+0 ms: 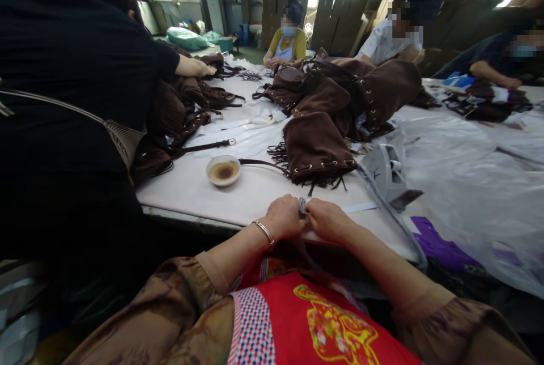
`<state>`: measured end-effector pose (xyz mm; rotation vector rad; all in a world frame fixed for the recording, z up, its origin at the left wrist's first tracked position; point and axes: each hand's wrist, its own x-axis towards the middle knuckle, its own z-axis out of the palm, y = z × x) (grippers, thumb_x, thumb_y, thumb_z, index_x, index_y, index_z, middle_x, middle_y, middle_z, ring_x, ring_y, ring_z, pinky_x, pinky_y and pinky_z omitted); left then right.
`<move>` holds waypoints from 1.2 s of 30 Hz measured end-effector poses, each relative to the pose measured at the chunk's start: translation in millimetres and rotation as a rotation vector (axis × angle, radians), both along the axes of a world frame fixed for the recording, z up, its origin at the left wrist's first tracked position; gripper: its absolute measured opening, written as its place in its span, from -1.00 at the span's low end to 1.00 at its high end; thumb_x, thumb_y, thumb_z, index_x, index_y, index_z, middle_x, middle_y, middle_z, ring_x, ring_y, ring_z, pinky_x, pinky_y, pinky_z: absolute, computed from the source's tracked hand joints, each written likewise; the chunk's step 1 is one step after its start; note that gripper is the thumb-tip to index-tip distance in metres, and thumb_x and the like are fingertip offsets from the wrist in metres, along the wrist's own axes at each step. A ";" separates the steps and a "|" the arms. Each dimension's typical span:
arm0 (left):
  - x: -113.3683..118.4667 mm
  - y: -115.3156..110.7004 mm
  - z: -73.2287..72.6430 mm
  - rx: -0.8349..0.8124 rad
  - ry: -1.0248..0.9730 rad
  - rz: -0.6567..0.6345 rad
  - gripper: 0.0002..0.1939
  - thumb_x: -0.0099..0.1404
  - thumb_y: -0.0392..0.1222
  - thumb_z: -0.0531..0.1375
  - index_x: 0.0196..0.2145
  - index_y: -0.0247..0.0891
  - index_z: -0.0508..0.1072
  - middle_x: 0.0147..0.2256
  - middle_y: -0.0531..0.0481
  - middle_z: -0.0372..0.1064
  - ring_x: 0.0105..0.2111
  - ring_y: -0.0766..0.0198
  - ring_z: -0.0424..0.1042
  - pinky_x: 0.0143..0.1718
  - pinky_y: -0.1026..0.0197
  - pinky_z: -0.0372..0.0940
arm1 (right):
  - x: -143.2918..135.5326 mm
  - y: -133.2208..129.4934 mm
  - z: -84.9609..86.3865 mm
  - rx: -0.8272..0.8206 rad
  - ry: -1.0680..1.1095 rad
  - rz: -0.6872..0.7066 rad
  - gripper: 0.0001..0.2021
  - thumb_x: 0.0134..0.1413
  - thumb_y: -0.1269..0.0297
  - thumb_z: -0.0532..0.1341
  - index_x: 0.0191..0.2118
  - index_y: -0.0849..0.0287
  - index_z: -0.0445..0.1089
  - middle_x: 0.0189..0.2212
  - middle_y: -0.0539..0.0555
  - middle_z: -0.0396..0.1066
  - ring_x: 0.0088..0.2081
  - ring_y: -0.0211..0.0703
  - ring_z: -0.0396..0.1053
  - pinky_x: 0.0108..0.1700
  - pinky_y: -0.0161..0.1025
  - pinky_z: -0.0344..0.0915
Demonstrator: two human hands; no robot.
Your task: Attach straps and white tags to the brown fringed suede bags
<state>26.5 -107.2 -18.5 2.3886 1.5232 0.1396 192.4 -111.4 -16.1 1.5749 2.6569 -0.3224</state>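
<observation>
Both your hands are closed at the near edge of the table (178, 192), knuckles up and close together. Your left hand (284, 216), with a silver bracelet (264, 232) on its wrist, and your right hand (328, 219) grip a small grey cloth (302, 207) between them; it shows only as a little tuft between your fingers, so you cannot tell its full shape.

Beyond your hands, back from that near edge, lies a brown fringed bag (317, 147) with metal rings along its near side. A dark strap (259, 162) runs left from it to a white bowl (223, 170) of brownish liquid, which sits toward the table's near left corner. Behind the fringed bag is a heap of brown bags (340, 84), and more brown bags (170, 110) lie along the left edge, beside a person in black (72, 98).

To the right of the fringed bag stands a grey appliance (389, 175), with a grey hose (397, 217) running past it to the near edge. Clear plastic sheeting (471, 183) spreads farther right, over part of a purple item (444, 246). Three people sit or lean at the far side, wearing yellow (300, 45), white (378, 42) and dark clothes (463, 59).
</observation>
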 end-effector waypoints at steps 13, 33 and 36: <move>-4.7 18.1 -0.7 -0.016 -0.068 -0.140 -0.80 0.26 -0.12 0.15 -0.29 -0.25 0.51 -0.28 -0.09 0.40 -0.26 0.18 0.44 -0.18 0.22 0.33 | 9.5 4.7 6.4 0.081 -0.032 -0.002 -0.77 0.21 0.19 0.10 -0.28 0.20 0.44 -0.31 0.14 0.45 -0.30 -0.13 0.39 -0.27 -0.27 0.15; -9.4 19.4 -4.4 -0.024 -0.047 -0.179 -0.81 0.26 -0.16 0.15 -0.26 -0.26 0.52 -0.27 -0.10 0.40 -0.30 0.20 0.44 -0.20 0.22 0.35 | 5.0 2.2 17.7 0.111 0.073 -0.027 -0.79 0.17 0.21 0.15 -0.17 0.22 0.39 -0.25 0.15 0.43 -0.24 -0.11 0.37 -0.22 -0.27 0.16; -11.6 20.5 -1.0 -0.033 -0.050 -0.213 -0.80 0.26 -0.13 0.16 -0.27 -0.24 0.54 -0.28 -0.10 0.40 -0.26 0.19 0.44 -0.17 0.22 0.34 | 2.6 3.0 19.6 0.051 -0.018 0.026 -0.79 0.18 0.18 0.14 -0.23 0.20 0.43 -0.26 0.15 0.43 -0.27 -0.13 0.38 -0.27 -0.28 0.14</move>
